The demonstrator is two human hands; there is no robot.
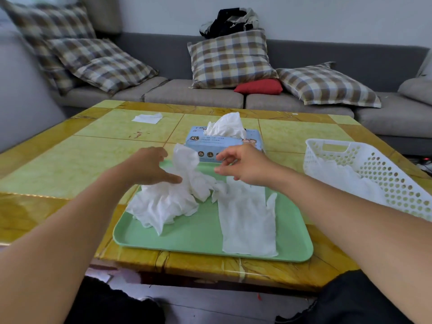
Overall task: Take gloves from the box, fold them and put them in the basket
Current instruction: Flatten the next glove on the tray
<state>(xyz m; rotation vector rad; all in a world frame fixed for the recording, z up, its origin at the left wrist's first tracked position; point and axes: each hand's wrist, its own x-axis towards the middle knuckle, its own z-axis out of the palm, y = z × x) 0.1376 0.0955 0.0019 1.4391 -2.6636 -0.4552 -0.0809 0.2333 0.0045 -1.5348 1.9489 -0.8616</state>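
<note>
Flat on the tray (187, 239) lies one glove (247, 220), lengthwise toward me; my left hand (149, 167) touches the crumpled gloves (168, 202), right hand (245, 164) loosely spread, empty.

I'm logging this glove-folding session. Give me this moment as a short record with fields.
box: blue glove box behind the tray, white gloves sticking out of its top
tray: green tray on the yellow table
crumpled gloves: white heap on the tray's left side
flat glove: one glove laid flat on the tray's right side
left hand: left hand touching the heap, hold unclear
right hand: right hand above the flat glove, fingers loosely curled, holding nothing
basket: white basket at right, white gloves inside
</note>
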